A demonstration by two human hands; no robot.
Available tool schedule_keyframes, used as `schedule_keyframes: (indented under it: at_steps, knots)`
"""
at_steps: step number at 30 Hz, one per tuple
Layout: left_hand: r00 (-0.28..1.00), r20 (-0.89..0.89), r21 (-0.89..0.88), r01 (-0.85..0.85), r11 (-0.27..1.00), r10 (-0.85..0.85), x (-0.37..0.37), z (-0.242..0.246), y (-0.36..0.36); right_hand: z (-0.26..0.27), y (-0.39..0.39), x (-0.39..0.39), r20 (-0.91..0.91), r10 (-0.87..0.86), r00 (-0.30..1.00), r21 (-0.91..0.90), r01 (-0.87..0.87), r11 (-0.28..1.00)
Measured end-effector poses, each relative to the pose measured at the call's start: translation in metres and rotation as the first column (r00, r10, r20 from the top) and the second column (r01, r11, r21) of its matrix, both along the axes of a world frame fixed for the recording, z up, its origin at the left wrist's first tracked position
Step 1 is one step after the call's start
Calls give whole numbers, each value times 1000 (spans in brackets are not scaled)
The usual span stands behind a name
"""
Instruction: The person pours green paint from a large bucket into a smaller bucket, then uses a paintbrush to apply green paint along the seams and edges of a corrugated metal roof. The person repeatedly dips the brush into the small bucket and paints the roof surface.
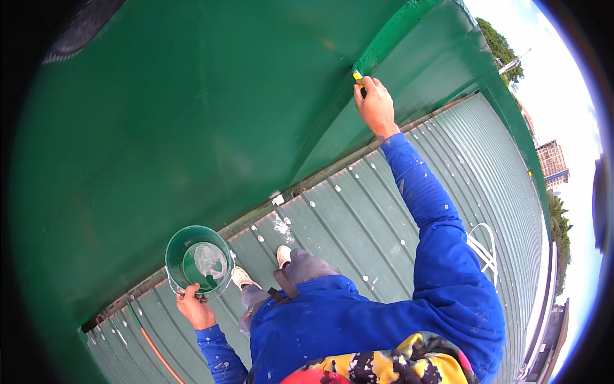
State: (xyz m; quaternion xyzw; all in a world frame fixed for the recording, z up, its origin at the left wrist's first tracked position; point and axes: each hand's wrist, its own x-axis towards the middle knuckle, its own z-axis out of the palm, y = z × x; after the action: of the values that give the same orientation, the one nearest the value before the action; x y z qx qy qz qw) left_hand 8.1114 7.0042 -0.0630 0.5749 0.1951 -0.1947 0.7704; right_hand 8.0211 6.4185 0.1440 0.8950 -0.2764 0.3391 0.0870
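My right hand (377, 106) is raised at arm's length and grips a small brush (358, 75) with a yellow and black handle. The brush's tip is at the lower end of a glossy, brighter green band of paint (394, 38) on the green wall (230, 96); its bristles are hard to make out. Low on the left, my left hand (195, 307) holds a green plastic bucket (175, 259) by its near rim, thumb on top. Inside lies some green paint, with a pale patch across the bottom. A thin wire handle hangs around the bucket's side.
Underfoot is a ribbed green metal roof (331, 216) spotted with white. An orange and green pole or hose (156, 348) lies at lower left. A white tubular frame (484, 252) stands behind my right arm. Trees and a tall building (552, 163) show beyond the roof's edge.
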Motion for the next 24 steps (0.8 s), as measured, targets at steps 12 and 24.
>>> schedule_keyframes:
  at_steps: [12,24]
  knots:
    - [1000,5,197,1,980,-2,-26,39,-69,-194,114,-58,392,-206,897,902,-330,277]
    - [936,-167,-8,313,950,-310,-39,-50,-149,10,-6,-62,166,147,975,317,-194,928]
